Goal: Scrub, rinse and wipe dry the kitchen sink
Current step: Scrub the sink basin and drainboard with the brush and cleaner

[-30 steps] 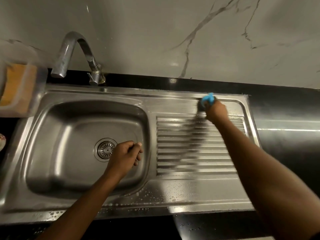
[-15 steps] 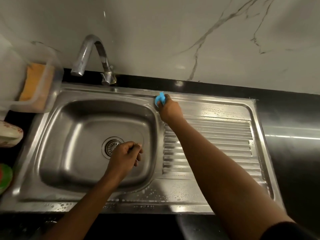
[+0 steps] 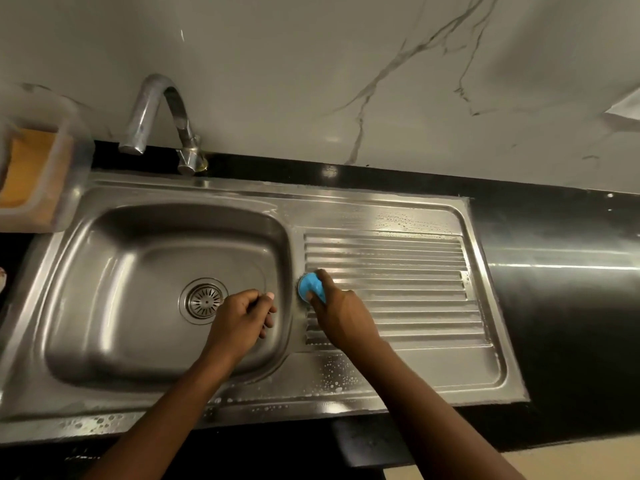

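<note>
The stainless steel sink (image 3: pixel 104 258) has a basin on the left with a round drain (image 3: pixel 202 300) and a ribbed drainboard (image 3: pixel 408 271) on the right. My right hand (image 3: pixel 341 315) grips a blue scrubber (image 3: pixel 310 287) and presses it on the strip between basin and drainboard. My left hand (image 3: pixel 242 317) hovers over the basin's right side as a loose fist, holding nothing that I can see. Soap suds dot the sink's front rim (image 3: pixel 332 379) and the drainboard's far edge.
A curved chrome tap (image 3: pixel 162 123) stands behind the basin. A translucent holder (image 3: pixel 65 188) with an orange sponge (image 3: pixel 29 168) sits at the far left. Black countertop (image 3: pixel 561 289) extends to the right, and a marble wall rises behind.
My right hand swept the scrubber from the drainboard's far edge leftward along the back, then toward me down the strip beside the basin. My left hand stayed over the basin.
</note>
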